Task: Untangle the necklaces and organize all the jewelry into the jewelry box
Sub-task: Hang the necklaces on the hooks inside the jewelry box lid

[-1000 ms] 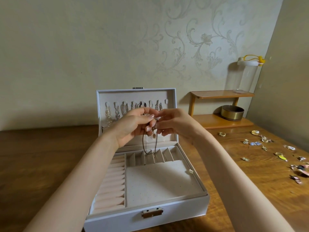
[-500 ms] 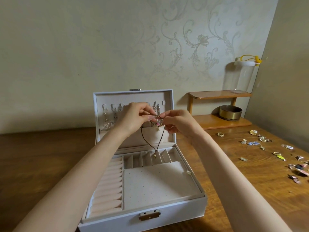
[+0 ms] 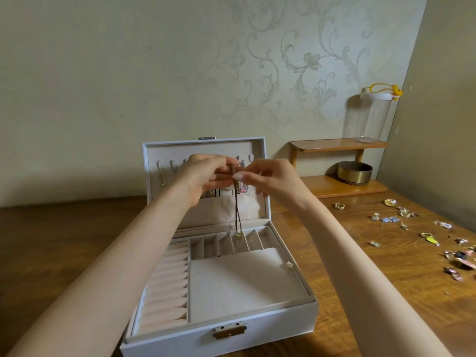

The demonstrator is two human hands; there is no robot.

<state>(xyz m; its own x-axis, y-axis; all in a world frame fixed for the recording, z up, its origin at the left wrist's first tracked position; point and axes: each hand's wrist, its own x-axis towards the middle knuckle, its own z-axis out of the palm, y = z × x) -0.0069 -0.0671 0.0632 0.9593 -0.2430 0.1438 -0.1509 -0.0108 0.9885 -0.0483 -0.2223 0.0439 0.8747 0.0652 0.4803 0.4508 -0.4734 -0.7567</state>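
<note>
Both hands met before the upright lid of the white jewelry box (image 3: 257,338). The left hand (image 3: 203,179) and the right hand (image 3: 273,181) each pinched the top of a dark cord necklace (image 3: 236,212) between curled fingers (image 3: 239,176) — its doubled cord hung straight down, the small pendant dangling over the box's rear slot compartments. Loose earrings and charms (image 3: 429,238) lay scattered on the wooden table (image 3: 360,279) at the right.
</note>
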